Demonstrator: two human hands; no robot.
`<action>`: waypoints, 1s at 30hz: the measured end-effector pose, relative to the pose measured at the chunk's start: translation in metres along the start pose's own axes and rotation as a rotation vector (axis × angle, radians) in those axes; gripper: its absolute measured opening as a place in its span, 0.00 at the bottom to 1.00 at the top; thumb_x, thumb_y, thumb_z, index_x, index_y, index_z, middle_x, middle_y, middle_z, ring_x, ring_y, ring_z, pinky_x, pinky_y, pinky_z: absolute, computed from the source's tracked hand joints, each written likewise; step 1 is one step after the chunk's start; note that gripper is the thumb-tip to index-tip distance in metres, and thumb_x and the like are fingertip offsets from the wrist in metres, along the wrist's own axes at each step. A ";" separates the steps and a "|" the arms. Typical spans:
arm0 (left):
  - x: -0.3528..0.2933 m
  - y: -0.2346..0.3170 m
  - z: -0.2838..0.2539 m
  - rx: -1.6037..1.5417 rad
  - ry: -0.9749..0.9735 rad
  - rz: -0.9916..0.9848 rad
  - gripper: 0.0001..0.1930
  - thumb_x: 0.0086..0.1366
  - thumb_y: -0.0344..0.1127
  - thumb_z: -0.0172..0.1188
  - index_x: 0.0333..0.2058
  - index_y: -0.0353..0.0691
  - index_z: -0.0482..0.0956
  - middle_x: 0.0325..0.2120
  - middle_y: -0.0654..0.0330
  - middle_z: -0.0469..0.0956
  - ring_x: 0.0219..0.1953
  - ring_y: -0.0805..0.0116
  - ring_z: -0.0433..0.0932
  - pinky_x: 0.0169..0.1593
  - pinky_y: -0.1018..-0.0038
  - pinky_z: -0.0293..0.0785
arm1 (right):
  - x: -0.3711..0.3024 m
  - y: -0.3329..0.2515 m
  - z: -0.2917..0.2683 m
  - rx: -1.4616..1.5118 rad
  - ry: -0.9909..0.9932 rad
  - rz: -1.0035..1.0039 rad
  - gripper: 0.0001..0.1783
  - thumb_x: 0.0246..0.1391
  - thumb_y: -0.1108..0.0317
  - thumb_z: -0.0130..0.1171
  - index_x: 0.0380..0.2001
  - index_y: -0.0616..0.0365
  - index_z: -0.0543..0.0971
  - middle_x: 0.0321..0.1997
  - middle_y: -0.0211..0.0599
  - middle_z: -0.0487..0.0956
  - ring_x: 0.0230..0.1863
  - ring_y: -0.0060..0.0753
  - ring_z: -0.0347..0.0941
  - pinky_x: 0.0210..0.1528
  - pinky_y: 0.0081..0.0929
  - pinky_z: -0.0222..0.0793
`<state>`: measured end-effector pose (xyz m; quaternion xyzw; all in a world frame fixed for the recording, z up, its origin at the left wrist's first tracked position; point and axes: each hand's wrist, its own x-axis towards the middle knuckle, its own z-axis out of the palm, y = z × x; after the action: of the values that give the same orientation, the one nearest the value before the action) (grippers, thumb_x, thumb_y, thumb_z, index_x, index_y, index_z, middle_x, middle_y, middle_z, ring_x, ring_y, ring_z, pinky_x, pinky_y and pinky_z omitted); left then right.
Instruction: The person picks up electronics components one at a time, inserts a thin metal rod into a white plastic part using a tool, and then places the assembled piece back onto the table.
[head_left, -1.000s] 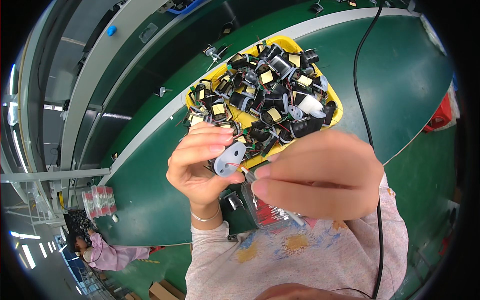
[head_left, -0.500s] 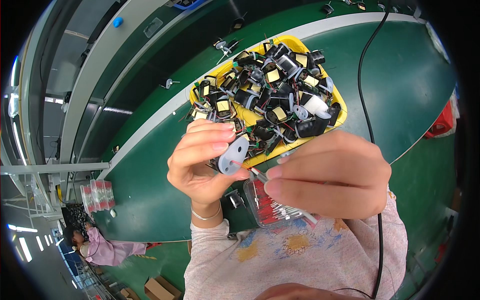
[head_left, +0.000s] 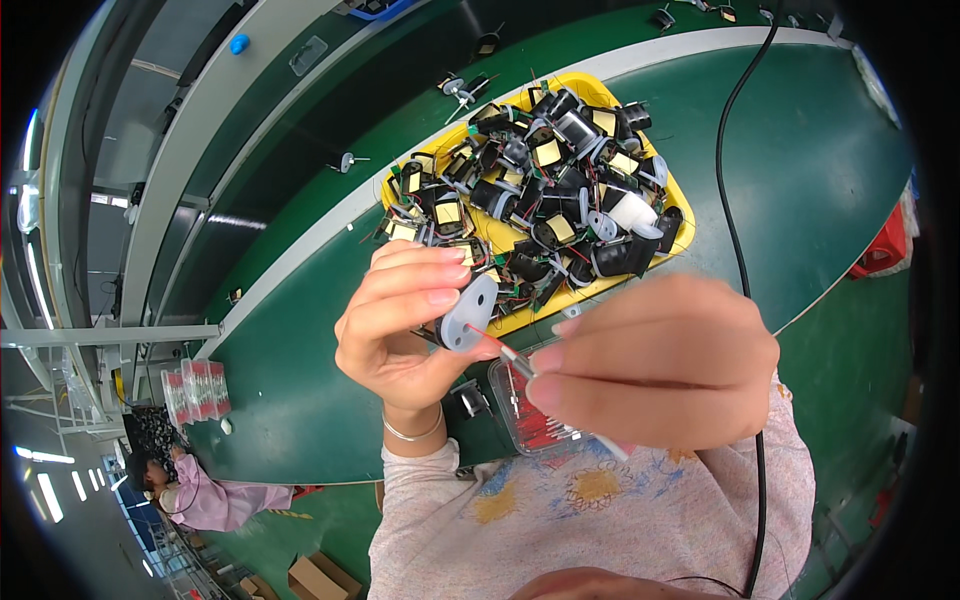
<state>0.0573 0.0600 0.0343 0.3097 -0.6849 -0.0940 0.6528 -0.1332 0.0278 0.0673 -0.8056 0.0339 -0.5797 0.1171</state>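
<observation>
Plate (head_left: pixel 467 312) and rod (head_left: pixel 520 365) held over a green bench (head_left: pixel 820 150)

The bench is smooth, with a pale strip (head_left: pixel 690 40) along its far edge. A yellow tray (head_left: pixel 686 232) on it is heaped with parts (head_left: pixel 550 190), black with cream squares, loose wires and pale discs. To the right of the tray runs a black cable (head_left: pixel 722 180). Nearer lie a small part (head_left: pixel 470 398) and a clear box (head_left: pixel 503 428) of red and white pieces; clear boxes (head_left: pixel 195 390) stand stacked at the bench's left. Beyond are a green floor (head_left: pixel 850 350), a cardboard box (head_left: pixel 320 580), bright lights (head_left: pixel 50 498) and a person in pink (head_left: pixel 225 497).

The plate is pale grey, matt and oblong with rounded ends; dark holes show in it, and something black sits behind. It is tilted, in front of the tray's near edge. The left hand (head_left: pixel 400 325) grips it, fingers above and thumb below. The right hand (head_left: pixel 660 360) pinches the slim rod between fingertips; its thin red end meets the plate's face, though whether it enters a hole I cannot tell.
</observation>
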 end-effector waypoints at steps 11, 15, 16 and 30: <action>-0.002 -0.002 0.000 -0.050 0.025 0.000 0.24 0.37 0.36 0.74 0.32 0.36 0.71 0.28 0.51 0.77 0.33 0.59 0.77 0.38 0.68 0.67 | -0.002 0.000 0.004 0.004 0.063 -0.029 0.09 0.48 0.69 0.53 0.24 0.63 0.79 0.28 0.40 0.79 0.26 0.30 0.74 0.31 0.20 0.73; -0.001 -0.001 0.001 -0.063 0.018 -0.016 0.25 0.37 0.37 0.74 0.32 0.37 0.71 0.28 0.52 0.77 0.33 0.59 0.77 0.38 0.68 0.67 | -0.001 0.001 -0.001 0.058 0.004 0.010 0.08 0.47 0.70 0.54 0.25 0.63 0.79 0.28 0.41 0.79 0.26 0.30 0.74 0.30 0.19 0.72; -0.002 -0.001 0.001 -0.065 0.017 -0.019 0.25 0.37 0.37 0.74 0.32 0.37 0.71 0.28 0.52 0.77 0.33 0.60 0.77 0.38 0.68 0.67 | -0.001 0.001 0.000 0.051 0.011 0.003 0.08 0.46 0.70 0.55 0.25 0.63 0.80 0.28 0.40 0.79 0.26 0.30 0.74 0.30 0.19 0.72; -0.001 -0.001 0.002 -0.080 0.018 -0.021 0.24 0.38 0.38 0.73 0.32 0.37 0.71 0.29 0.52 0.77 0.33 0.60 0.77 0.38 0.68 0.67 | -0.001 0.004 -0.002 0.043 -0.009 -0.028 0.08 0.45 0.70 0.55 0.25 0.63 0.80 0.29 0.40 0.79 0.26 0.29 0.73 0.29 0.18 0.72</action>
<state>0.0556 0.0588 0.0324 0.2911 -0.6714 -0.1253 0.6699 -0.1350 0.0243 0.0663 -0.8058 0.0095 -0.5784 0.1265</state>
